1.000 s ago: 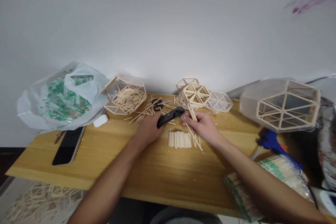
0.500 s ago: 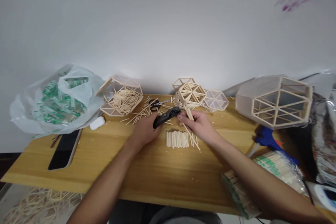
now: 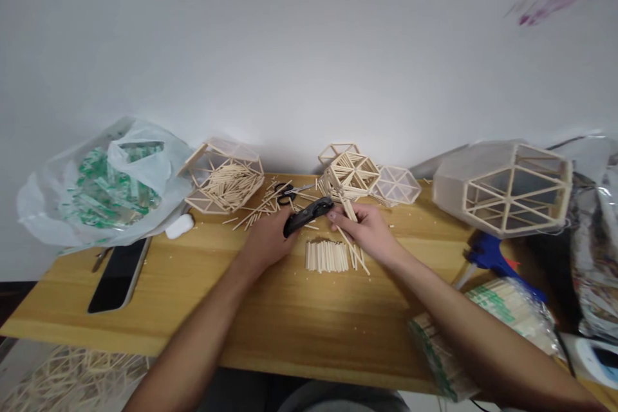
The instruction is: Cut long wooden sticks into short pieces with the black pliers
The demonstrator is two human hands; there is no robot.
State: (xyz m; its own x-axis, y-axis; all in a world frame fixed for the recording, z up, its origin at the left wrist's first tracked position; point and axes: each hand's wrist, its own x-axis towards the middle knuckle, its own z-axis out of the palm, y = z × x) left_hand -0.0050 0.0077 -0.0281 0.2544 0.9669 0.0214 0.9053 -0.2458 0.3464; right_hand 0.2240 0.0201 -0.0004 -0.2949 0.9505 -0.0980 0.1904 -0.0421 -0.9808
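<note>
My left hand (image 3: 270, 235) is closed around a black hand tool (image 3: 308, 214), which looks like a cutter or pliers. Its dark head points right and meets the fingertips of my right hand (image 3: 367, 228). That hand pinches thin wooden sticks (image 3: 354, 243), some slanting down toward the table. Just below, a row of short cut sticks (image 3: 326, 256) lies side by side. Beyond the tool, black-handled scissors (image 3: 286, 192) rest among scattered sticks (image 3: 263, 209). The tool's jaws are too small to make out clearly.
Left stand a white plastic bag (image 3: 38, 206), a phone (image 3: 118, 277), a white earbud case (image 3: 179, 226) and a frame filled with sticks (image 3: 229, 187). Behind my hands is a stick lattice (image 3: 355, 174). Right are a large covered frame (image 3: 451, 190), a blue glue gun (image 3: 487, 251) and packaged sticks (image 3: 512, 309).
Both hands and the black tool keep nearly the same pose. The whole view has shifted only slightly.
</note>
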